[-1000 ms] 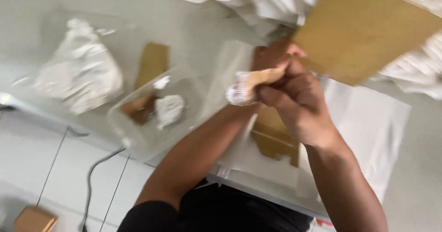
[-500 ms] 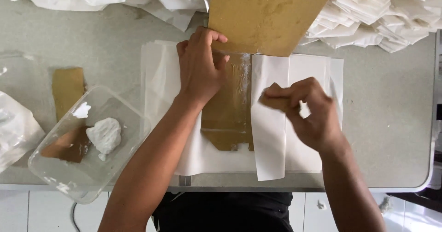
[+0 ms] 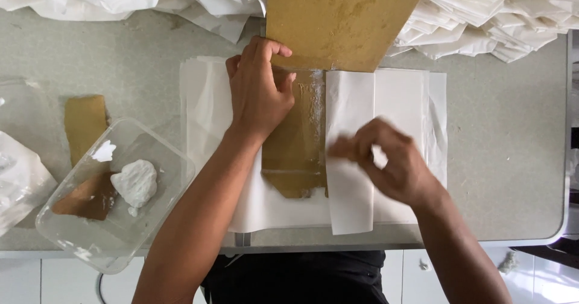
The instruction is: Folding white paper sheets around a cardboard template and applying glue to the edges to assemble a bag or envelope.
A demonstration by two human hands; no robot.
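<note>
A stack of white paper sheets (image 3: 208, 123) lies on the grey table, with a brown card strip (image 3: 295, 153) on its middle. White paste is smeared along the strip's right edge. My left hand (image 3: 259, 93) presses the left sheet down against the strip's upper part, fingers curled over the top edge. A white paper flap (image 3: 351, 201) is folded over to the right of the strip. My right hand (image 3: 392, 162) is blurred, and its bent fingertips touch the flap's left edge. A large brown board (image 3: 344, 17) leans in from the back.
At the front left a clear plastic tub (image 3: 175, 159) holds a lump of white paste (image 3: 136, 180) and stands partly on another brown strip (image 3: 84, 120). A crumpled plastic bag (image 3: 18, 171) lies at the far left. Folded white paper (image 3: 500, 20) is heaped along the back. The table's front edge (image 3: 482, 242) is close.
My view moved from the tub side to above the sheets. My hands came apart. The left stays on the strip, and the right slid down the flap's left edge.
</note>
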